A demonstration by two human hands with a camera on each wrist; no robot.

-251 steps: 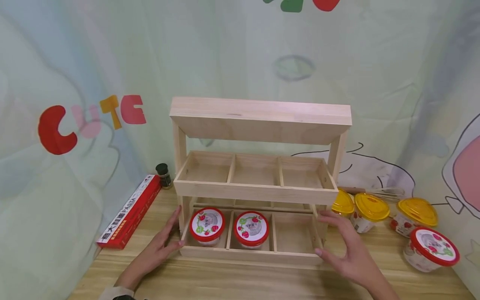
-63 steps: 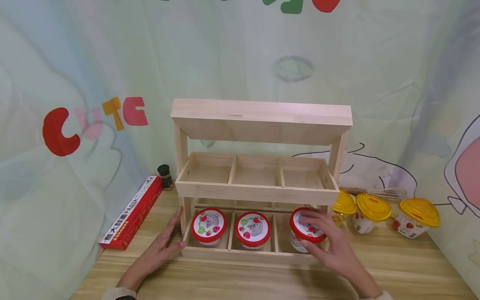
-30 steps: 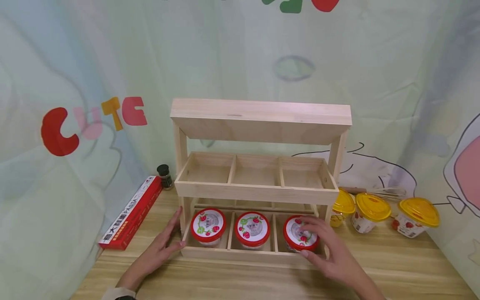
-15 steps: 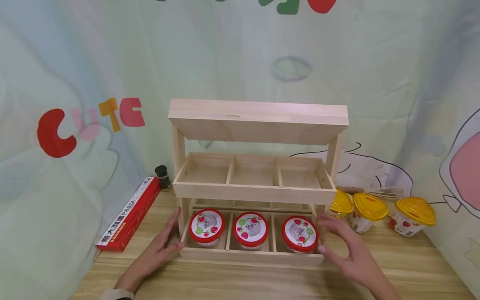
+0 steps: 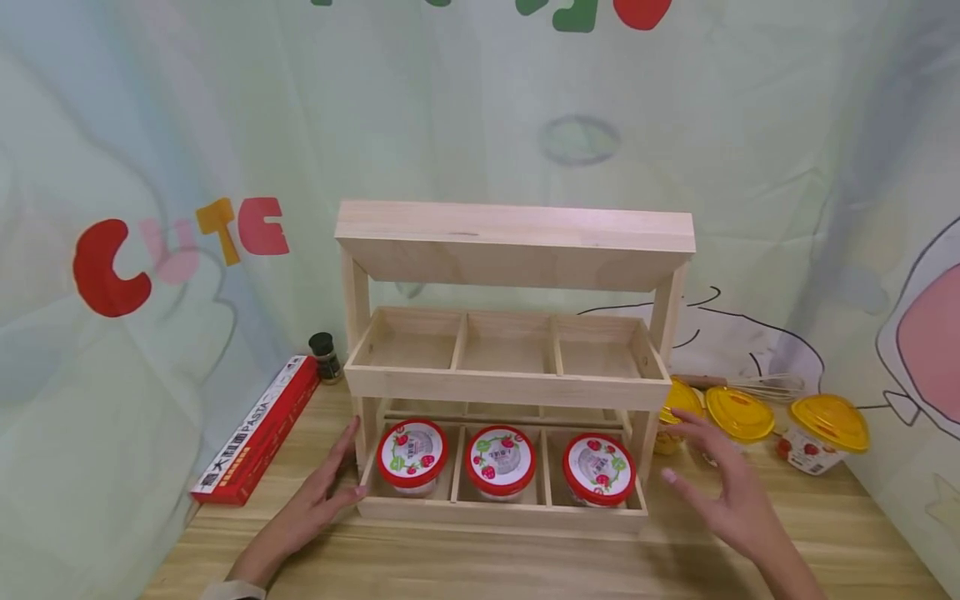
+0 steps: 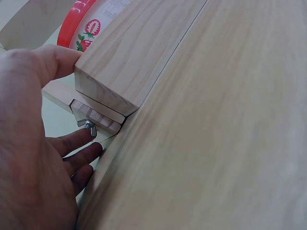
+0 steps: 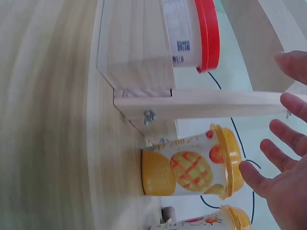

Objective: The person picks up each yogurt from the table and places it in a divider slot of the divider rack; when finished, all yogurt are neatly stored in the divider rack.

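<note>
Wood-grained table [image 5: 495, 562] is bearing a wooden rack [image 5: 510, 388] with 3 red-lidded cups [image 5: 500, 458] in its lower tray [image 5: 502, 515], the relaxed left hand [image 5: 315, 504] merely touching its side, the spread, empty right hand [image 5: 727, 500] perhaps risking toppling yellow-lidded cups [image 5: 738, 414] by brushing them.

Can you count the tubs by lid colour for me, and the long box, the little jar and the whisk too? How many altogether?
Red-lidded tubs: 3
Yellow-lidded tubs: 3
Long red-and-white box: 1
Little black-capped jar: 1
Whisk: 1
Total in sight: 9
</note>
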